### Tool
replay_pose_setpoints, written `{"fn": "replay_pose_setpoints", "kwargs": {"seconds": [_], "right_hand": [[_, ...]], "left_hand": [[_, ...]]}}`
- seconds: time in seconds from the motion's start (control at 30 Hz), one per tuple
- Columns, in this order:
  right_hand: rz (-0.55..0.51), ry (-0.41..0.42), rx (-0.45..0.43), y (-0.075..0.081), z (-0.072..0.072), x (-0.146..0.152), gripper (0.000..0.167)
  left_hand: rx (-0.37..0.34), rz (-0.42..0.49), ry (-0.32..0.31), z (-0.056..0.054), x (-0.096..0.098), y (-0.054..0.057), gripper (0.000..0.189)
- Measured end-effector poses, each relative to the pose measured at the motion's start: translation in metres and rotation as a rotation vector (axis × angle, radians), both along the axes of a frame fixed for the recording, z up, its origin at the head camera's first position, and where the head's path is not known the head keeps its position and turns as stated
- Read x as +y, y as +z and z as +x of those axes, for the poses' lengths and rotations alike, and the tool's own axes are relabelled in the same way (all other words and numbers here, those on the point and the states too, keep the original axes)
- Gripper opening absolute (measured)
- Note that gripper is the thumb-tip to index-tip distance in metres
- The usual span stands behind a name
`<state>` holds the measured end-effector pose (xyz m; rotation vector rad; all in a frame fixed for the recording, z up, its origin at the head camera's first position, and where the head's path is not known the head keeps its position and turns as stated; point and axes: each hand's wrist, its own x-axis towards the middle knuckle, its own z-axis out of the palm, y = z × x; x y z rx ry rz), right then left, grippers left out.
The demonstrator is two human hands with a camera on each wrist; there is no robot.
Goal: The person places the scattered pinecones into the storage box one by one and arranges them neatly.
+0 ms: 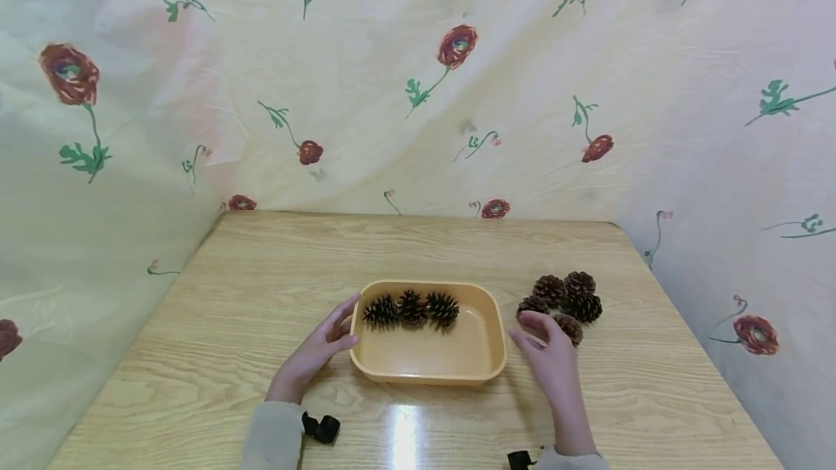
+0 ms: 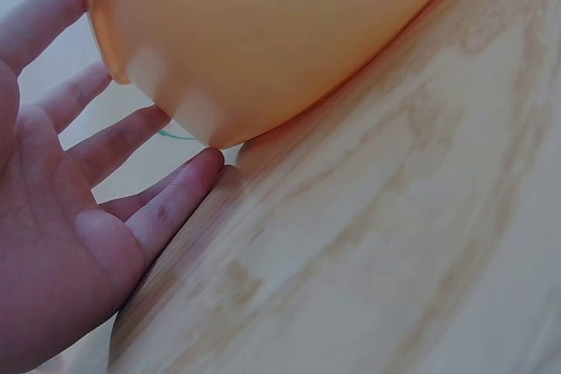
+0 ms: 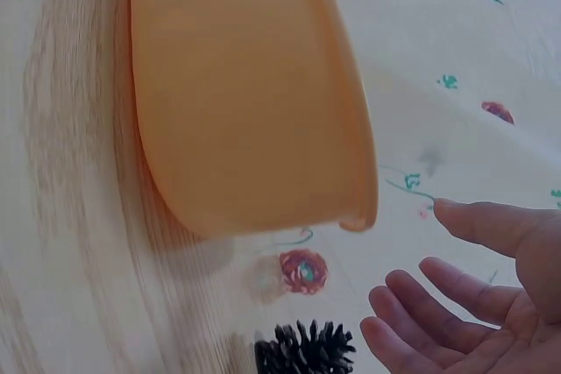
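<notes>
A shallow yellow-orange plastic tub (image 1: 426,358) with rounded corners stands on the table. Three dark pine cones (image 1: 411,309) lie side by side along its far wall. At the tub's left end, my left hand (image 1: 318,345) rests its spread, relaxed fingers against the outer wall, as the left wrist view shows up close. Just off the tub's right end is my right hand (image 1: 550,354), fingers loosely bent and nothing between them. Right beyond that hand, several brown pine cones (image 1: 580,305) sit clustered on the table; one pine cone (image 3: 307,352) shows at the bottom of the right wrist view.
The wood-grain table (image 1: 209,354) runs back to a pale cloth (image 1: 366,93) printed with red flowers, which hangs behind it and along both sides. A bright light reflection falls on the table in front of the tub.
</notes>
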<state>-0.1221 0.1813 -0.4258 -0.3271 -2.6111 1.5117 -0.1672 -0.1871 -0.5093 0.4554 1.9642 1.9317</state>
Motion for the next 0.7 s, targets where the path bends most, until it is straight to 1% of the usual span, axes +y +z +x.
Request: {"fn": "replay_pose_setpoints", "kwargs": {"seconds": [0.17, 0.33, 0.5, 0.7], "right_hand": [[0.027, -0.014, -0.017, -0.001, 0.001, 0.007, 0.043], [0.058, -0.049, -0.037, -0.003, 0.001, 0.014, 0.044], [0.047, -0.065, -0.001, -0.007, 0.001, 0.022, 0.045], [0.089, -0.087, 0.019, -0.009, 0.002, 0.028, 0.048]], "left_hand": [[0.002, 0.005, -0.002, 0.0, 0.0, 0.0, 0.069], [0.006, 0.011, -0.009, -0.001, 0.0, 0.0, 0.07], [0.005, 0.015, -0.008, 0.0, 0.0, -0.001, 0.07], [0.003, 0.015, -0.006, 0.0, 0.0, -0.001, 0.069]]}}
